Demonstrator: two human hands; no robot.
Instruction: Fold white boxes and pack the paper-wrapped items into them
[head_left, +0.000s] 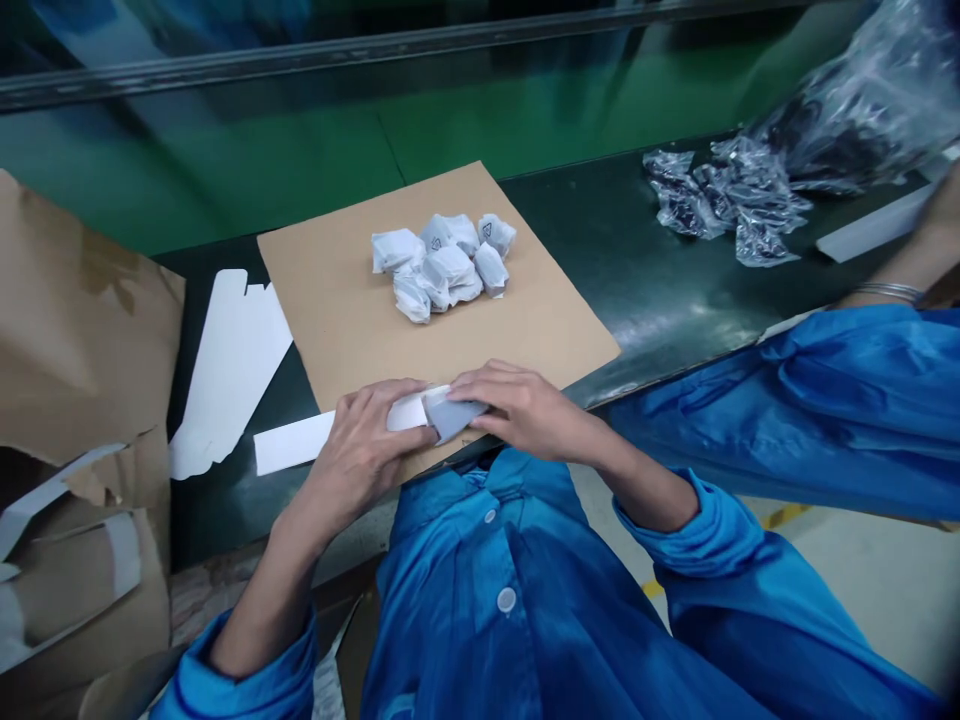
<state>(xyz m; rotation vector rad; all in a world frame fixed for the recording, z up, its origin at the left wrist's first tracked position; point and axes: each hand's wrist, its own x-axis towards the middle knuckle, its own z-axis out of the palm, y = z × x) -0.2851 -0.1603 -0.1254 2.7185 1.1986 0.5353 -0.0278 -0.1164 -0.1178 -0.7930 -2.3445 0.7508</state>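
Observation:
My left hand (365, 435) is closed around a narrow white carton (294, 443), with a long flat part sticking out to the left. At the carton's right end sits a small grey-white wrapped packet (450, 416). My right hand (521, 402) has its fingers closed over that packet; whether it is partly inside the carton I cannot tell. Both hands are at the near edge of a brown cardboard sheet (352, 340). Beyond them on the sheet lies a cluster of several similar white wrapped packets (452, 265).
A flat white carton blank (229, 370) lies left of the sheet, beside a large brown cardboard box (82, 320). On the dark bench (581, 225), several clear plastic bags (727, 195) lie at right. A co-worker's blue sleeve (847, 390) reaches in there, near another white strip (874, 225).

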